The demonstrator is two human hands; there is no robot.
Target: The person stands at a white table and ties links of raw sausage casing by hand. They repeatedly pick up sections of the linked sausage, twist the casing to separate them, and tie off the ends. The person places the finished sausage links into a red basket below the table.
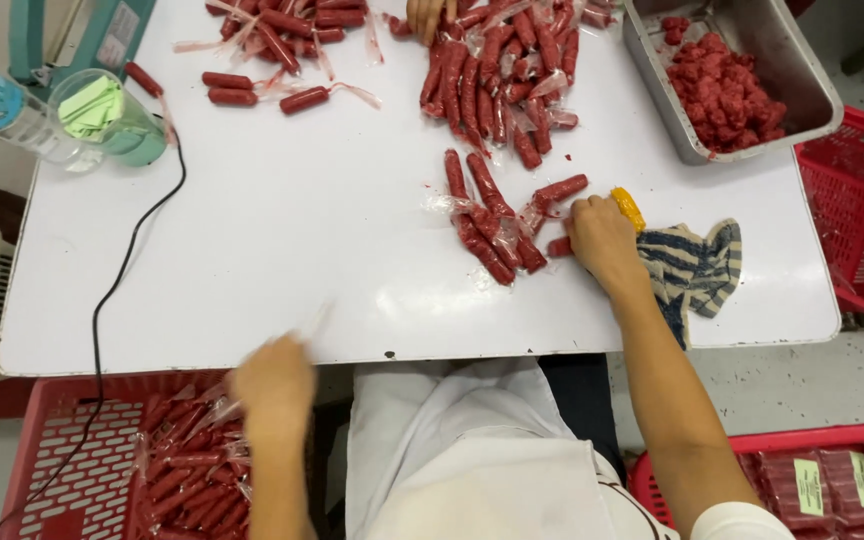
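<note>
White table (282,230), seen from above. Person seated at near edge, white apron.

Right hand (602,240) rests on the table at right, knuckles up, fingers curled down onto a small heap of red sausages (492,225) in clear wrappers. Fingertips touch a short sausage piece (559,246) at the heap's right edge; whether they pinch it, cannot tell. A yellow object (629,208) shows just behind the hand. Striped cloth (692,265) lies just right of the wrist, partly hanging over the table's near edge.

Left hand (274,385) is below the near table edge, over a red crate (102,460) at lower left that holds many wrapped sausages. Hand blurred; clear wrapper ends stick out to its left, but its grip cannot be told.

Far side: larger pile of sausages (502,80) at centre, another person's hand (424,15) touching its far edge. More scattered sausages (272,40) far left. Metal tray (802,80) at far right holds red minced meat (722,90). Green cup (112,115) and plastic bottle (2,105) at far left corner. Black cable (137,235) runs down the table's left side. Red basket (862,220) stands right of the table.
</note>
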